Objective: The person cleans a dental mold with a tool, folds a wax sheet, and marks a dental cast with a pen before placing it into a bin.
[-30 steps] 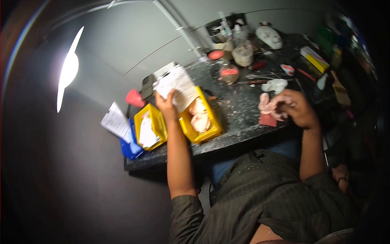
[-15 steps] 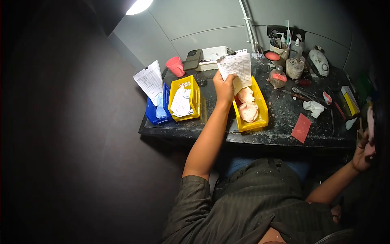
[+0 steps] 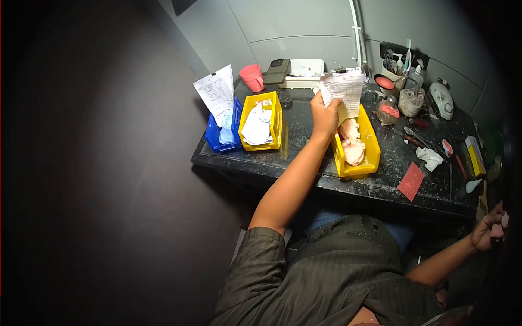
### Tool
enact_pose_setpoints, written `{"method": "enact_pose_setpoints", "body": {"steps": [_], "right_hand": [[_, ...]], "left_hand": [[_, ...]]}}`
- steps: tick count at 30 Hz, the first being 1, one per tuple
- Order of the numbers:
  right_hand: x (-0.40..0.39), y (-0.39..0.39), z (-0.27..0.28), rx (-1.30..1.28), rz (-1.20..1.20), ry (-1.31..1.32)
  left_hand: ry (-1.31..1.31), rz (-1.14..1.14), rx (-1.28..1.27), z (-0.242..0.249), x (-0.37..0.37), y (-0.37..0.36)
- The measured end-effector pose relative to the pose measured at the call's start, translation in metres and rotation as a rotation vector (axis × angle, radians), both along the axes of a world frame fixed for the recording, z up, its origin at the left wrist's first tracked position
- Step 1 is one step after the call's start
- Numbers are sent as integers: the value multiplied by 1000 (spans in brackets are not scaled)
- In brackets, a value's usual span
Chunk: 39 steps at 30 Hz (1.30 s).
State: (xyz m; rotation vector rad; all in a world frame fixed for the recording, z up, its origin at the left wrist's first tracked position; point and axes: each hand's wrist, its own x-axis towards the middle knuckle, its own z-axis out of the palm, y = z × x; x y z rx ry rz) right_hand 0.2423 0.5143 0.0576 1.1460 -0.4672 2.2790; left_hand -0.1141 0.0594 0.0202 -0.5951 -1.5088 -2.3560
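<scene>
You wear a dark olive, finely striped short-sleeved shirt [image 3: 337, 271], its cuffs ending above your elbows, forearms bare to your left hand [image 3: 324, 117] and right hand [image 3: 488, 232]; blue trousers [image 3: 326, 217] show beneath

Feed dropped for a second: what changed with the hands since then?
The right hand left the bench, carrying the pink cast down to the right, beside the bench edge. The left hand still holds the paper slip over the yellow bin. Bins unmoved.

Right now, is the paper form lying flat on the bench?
No, the left hand holds the paper form up in the air above the yellow bin of pink casts.
</scene>
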Motion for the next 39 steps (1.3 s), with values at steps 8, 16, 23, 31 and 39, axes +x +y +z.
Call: {"method": "enact_pose_setpoints", "body": {"steps": [8, 16, 23, 31, 39], "right_hand": [[-27, -17, 0, 87, -103, -157], [-51, -2, -26, 244, -192, -193], [-51, 39, -49, 209, -209, -232], [-41, 18, -47, 203, -58, -261], [-52, 19, -49, 232, -138, -247]], "left_hand": [[48, 381, -145, 6, 18, 18], [140, 387, -262, 10, 26, 3], [371, 558, -281, 21, 43, -23], [304, 1100, -932, -4, 94, -150], [267, 837, -1329, -19, 83, -197]]}}
